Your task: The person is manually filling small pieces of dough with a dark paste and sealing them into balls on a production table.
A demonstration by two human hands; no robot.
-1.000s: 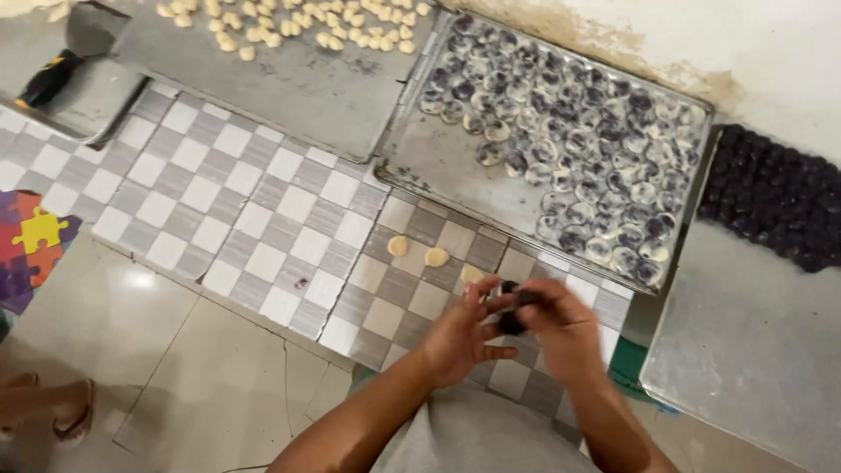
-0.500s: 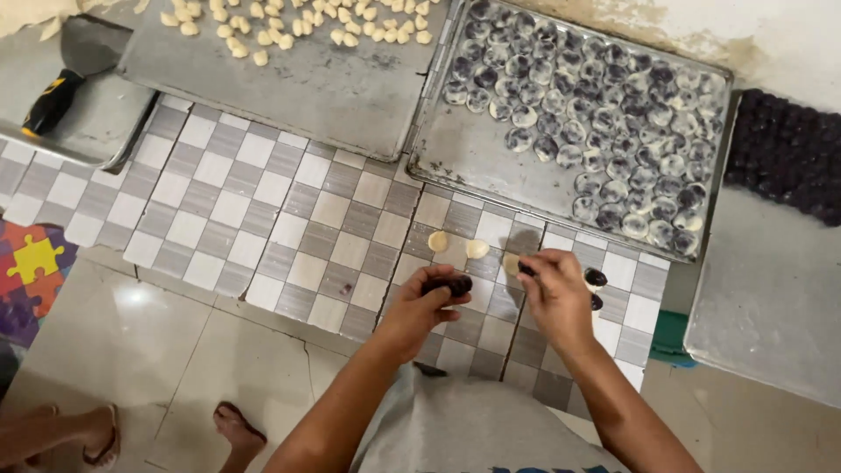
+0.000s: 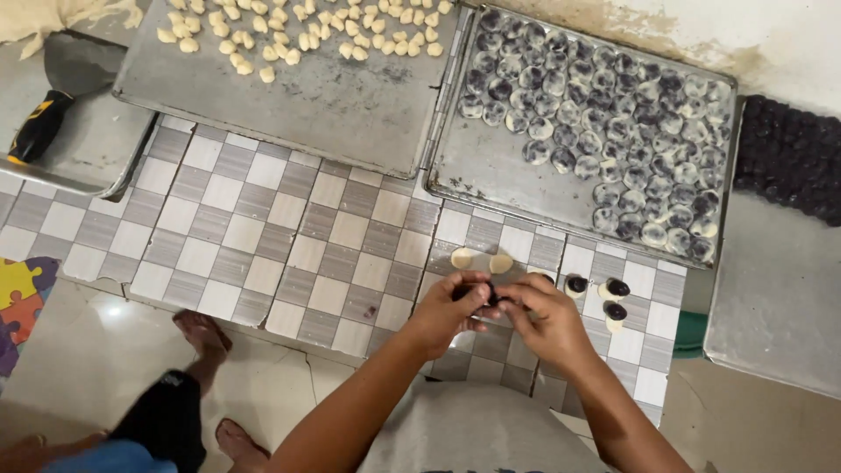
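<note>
a: hands meet over the checkered mat on the floor. left hand and right hand are touching, fingers of both pinched on one small dark lump between them, right near the mat's front edge.

b: what's beside them?

a: two pale dough discs just above the left hand, lying flat on the mat. to the right of the right hand, three filled discs, pale bases with dark blobs on top, close together.

b: and the trays?

a: right tray sits above the hands, packed with round pieces mottled pale and dark, its lower left part bare metal. left tray has little pale dough bits along its far side. they touch side by side.

b: anything else?

a: scraper with a black handle in a third tray at far left. dark balls on a tray at far right. another person's feet stand on the tiles at bottom left, next to a puzzle mat.
</note>
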